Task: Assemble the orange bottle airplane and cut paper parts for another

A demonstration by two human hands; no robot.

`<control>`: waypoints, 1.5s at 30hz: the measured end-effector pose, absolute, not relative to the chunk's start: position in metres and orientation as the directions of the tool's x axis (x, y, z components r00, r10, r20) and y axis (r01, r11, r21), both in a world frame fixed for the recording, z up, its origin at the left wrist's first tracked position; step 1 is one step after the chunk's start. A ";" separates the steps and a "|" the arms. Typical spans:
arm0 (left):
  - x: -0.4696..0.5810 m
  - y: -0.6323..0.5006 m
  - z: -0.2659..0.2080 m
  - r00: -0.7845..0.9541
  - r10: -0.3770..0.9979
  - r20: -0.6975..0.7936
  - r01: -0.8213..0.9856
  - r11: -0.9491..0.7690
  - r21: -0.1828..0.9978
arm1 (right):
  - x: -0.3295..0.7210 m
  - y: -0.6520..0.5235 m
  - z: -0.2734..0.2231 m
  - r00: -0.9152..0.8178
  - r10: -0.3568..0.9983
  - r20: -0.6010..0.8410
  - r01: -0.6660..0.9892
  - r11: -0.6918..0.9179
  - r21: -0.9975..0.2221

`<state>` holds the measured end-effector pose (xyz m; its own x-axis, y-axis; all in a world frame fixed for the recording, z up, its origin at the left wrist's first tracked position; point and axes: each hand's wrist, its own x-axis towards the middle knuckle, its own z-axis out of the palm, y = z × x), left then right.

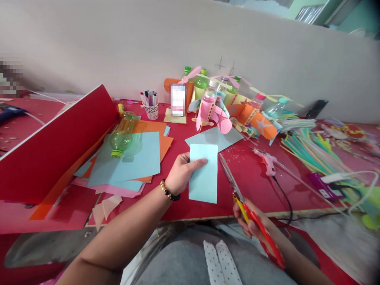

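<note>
A light blue rectangle of paper [203, 182] is pinched in my left hand [181, 172], thumb on top, just above the table's front edge. On that wrist sits a beaded bracelet. My right hand [252, 219] grips a pair of scissors [257, 221] with red and yellow handles. Their blades look nearly closed and point up toward the paper's right side, apart from it. Behind the held paper lies another light blue sheet [215, 136], flat on the red table [175, 206].
At left, a green plastic bottle [123, 136] lies on blue and orange sheets [97, 174] beside a red board [59, 146]. Bottle airplanes [212, 107], a phone [178, 99] and a pen cup [151, 109] stand behind. A pink glue gun [267, 160], straws [308, 150] and a purple power strip [325, 186] are at right.
</note>
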<state>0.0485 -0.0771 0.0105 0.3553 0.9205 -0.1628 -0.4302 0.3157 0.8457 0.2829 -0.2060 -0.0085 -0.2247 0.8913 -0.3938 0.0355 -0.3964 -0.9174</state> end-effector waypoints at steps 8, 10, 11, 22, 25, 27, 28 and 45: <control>0.052 -0.077 0.008 0.359 0.919 -0.161 -0.421 0.313 0.852 | 0.266 -0.201 -0.014 -0.245 0.903 -0.354 0.062 -0.350 -0.935; 0.053 -0.078 0.007 0.365 0.916 -0.166 -0.421 0.321 0.848 | 0.264 -0.200 -0.014 -0.253 0.897 -0.361 0.063 -0.357 -0.932; 0.053 -0.078 0.007 0.367 0.915 -0.166 -0.424 0.324 0.846 | 0.263 -0.200 -0.013 -0.255 0.894 -0.369 0.066 -0.365 -0.929; 0.055 -0.079 0.004 0.375 0.912 -0.166 -0.426 0.328 0.843 | 0.256 -0.197 -0.008 -0.246 0.908 -0.340 0.122 -0.319 -0.940; 0.055 -0.079 0.005 0.370 0.913 -0.171 -0.428 0.331 0.841 | 0.256 -0.197 -0.011 -0.252 0.904 -0.346 0.114 -0.327 -0.938; 0.055 -0.079 0.005 0.367 0.914 -0.171 -0.428 0.330 0.841 | 0.256 -0.197 -0.012 -0.264 0.902 -0.343 0.096 -0.329 -0.939; 0.055 -0.079 0.005 0.366 0.915 -0.172 -0.429 0.329 0.841 | 0.256 -0.197 -0.013 -0.269 0.900 -0.343 0.090 -0.331 -0.939; 0.050 -0.074 0.003 0.470 0.857 -0.214 -0.361 0.407 0.839 | 0.273 -0.204 -0.006 -0.289 0.891 -0.349 0.138 -0.323 -0.937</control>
<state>0.0498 -0.0736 0.0032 0.4695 0.8566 -0.2140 -0.3606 0.4073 0.8391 0.2726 -0.2036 -0.0065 -0.2894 0.8912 -0.3494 0.1376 -0.3225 -0.9365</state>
